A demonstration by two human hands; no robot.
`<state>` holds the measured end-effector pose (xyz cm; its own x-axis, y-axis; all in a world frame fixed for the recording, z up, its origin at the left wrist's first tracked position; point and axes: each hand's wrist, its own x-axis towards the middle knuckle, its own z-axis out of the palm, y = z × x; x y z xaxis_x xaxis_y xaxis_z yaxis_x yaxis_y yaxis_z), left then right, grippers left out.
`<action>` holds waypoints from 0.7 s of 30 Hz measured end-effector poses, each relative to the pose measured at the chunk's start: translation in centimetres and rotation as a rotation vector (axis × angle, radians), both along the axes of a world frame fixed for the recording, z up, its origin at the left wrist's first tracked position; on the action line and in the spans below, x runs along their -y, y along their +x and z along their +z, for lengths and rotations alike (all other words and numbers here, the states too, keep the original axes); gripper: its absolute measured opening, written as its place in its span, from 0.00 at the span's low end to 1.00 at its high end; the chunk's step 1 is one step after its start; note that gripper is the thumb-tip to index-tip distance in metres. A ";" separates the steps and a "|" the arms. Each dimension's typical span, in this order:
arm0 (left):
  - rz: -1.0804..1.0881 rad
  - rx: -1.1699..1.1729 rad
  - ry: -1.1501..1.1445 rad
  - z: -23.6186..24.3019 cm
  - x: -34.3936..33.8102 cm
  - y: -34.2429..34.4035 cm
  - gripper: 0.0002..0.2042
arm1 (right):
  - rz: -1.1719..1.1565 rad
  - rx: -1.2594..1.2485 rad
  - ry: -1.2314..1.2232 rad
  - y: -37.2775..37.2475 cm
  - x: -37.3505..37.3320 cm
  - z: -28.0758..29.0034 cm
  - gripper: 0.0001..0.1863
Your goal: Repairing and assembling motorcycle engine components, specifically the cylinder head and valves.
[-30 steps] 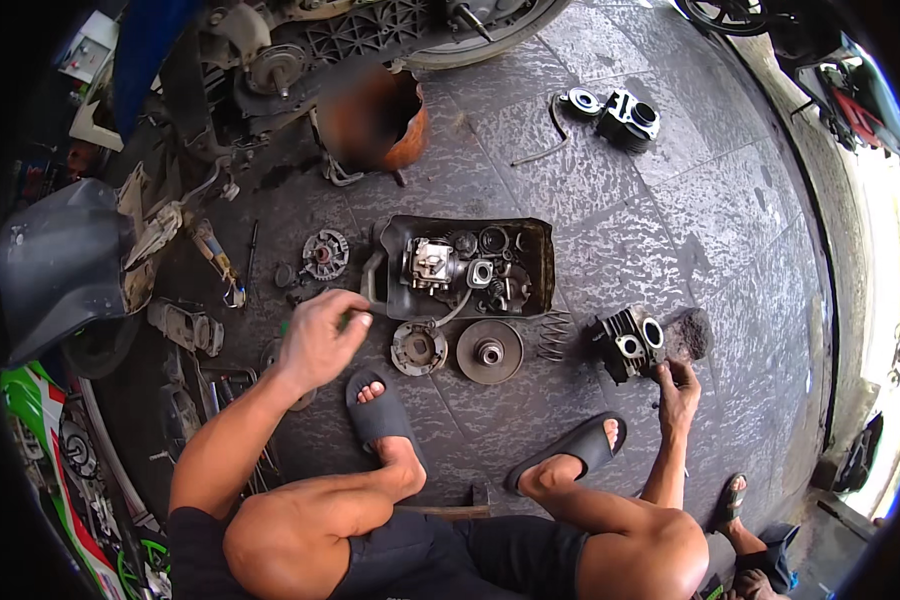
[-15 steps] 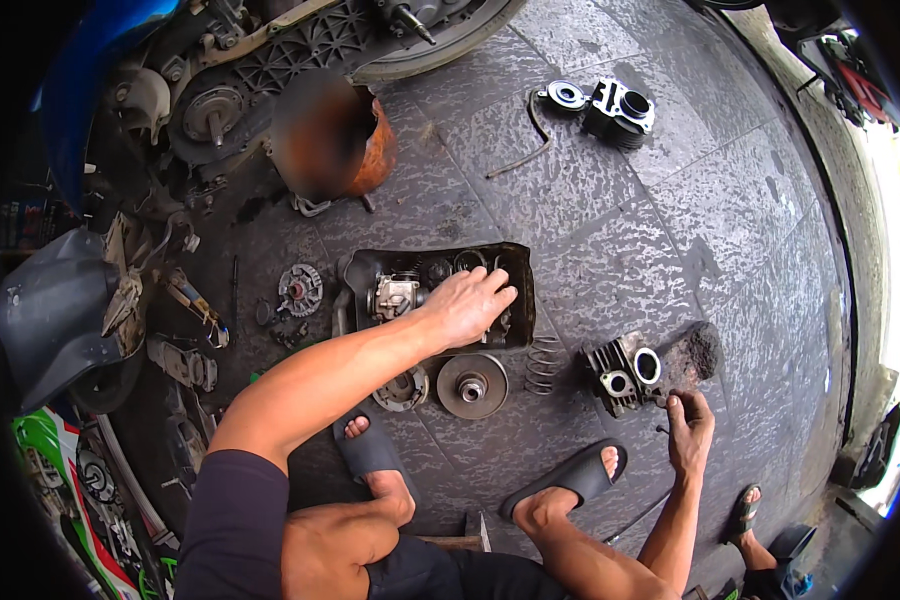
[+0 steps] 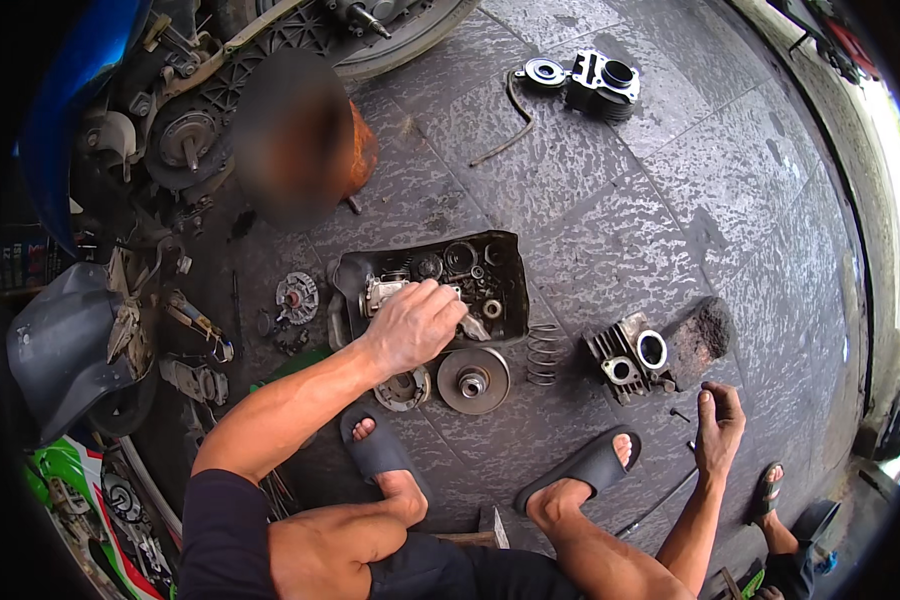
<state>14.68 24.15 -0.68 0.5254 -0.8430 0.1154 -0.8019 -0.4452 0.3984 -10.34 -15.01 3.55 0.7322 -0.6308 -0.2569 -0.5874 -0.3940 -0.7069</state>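
Note:
My left hand (image 3: 415,322) is inside the black tray (image 3: 516,270), its fingers curled down and close together beside a grey metal piece (image 3: 473,327). The fingertips are hidden, so I cannot see what they hold. A carburetor-like part (image 3: 380,291) lies by the knuckles, and rings and small parts sit at the tray's far side. My right hand (image 3: 720,425) hovers at the right, thumb and fingers drawn together; anything in them is too small to make out. Just left of it a small bolt (image 3: 680,414) lies on the floor, and beyond stands a finned cylinder head (image 3: 623,362).
A coil spring (image 3: 542,355), a round pulley (image 3: 490,385) and a clutch part (image 3: 403,390) lie near the tray. A dark stone block (image 3: 701,342) touches the head's right side. Farther off are an engine cylinder (image 3: 604,88) and a rusty can (image 3: 363,150).
My left hand has moved left within the tray, uncovering parts on its right side. My right hand has drawn back from the cylinder head, toward the lower right.

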 end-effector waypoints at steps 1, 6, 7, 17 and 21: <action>0.081 0.001 -0.011 0.5 -0.2 0.1 0.10 | 0.010 -0.001 -0.003 0.0 -0.1 0.0 0.06; 0.403 -0.045 -0.113 2.5 -1.0 2.6 0.07 | 0.014 0.005 0.027 0.1 -0.6 -0.5 0.06; 0.405 -0.046 -0.106 2.7 -1.0 3.0 0.07 | 0.010 -0.002 0.031 0.2 -0.7 -0.6 0.06; 0.404 -0.129 -0.077 0.3 1.8 1.8 0.07 | 0.012 -0.002 0.071 0.6 -1.6 -1.2 0.06; 0.259 -0.471 0.025 -0.1 2.4 0.7 0.11 | 0.014 0.007 0.076 0.3 -1.8 -1.6 0.05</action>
